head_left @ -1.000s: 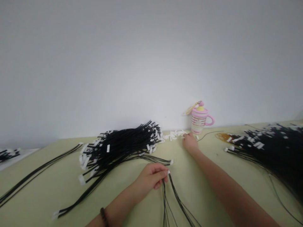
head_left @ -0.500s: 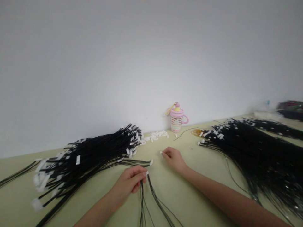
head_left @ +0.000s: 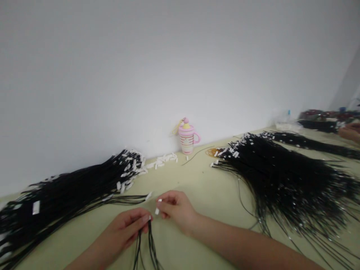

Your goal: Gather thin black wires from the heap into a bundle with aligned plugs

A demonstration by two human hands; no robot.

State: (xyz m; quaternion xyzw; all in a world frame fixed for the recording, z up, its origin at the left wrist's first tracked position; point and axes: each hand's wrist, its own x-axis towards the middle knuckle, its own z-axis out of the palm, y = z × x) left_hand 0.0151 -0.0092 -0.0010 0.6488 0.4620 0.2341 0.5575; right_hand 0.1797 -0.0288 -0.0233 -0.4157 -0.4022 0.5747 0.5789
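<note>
The left hand (head_left: 123,230) clamps wires (head_left: 151,240), one white tip (head_left: 150,217) seemingly already fitted, while the right hand (head_left: 177,210) pinches an unjoined connector (head_left: 156,211) just beside, more connectors (head_left: 160,162) lying loose near the mug (head_left: 186,140).

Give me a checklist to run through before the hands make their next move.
1. Left hand gripping the thin black wires near their white tip: ok.
2. Right hand pinching the small white oblong piece: ok.
3. Wires' lower ends in view: not ok, cut off by the picture's bottom edge.
4. Fine detail on the white piece: cannot tell, too small.
5. Pink-and-white striped cup upright, away from both hands: ok.
</note>
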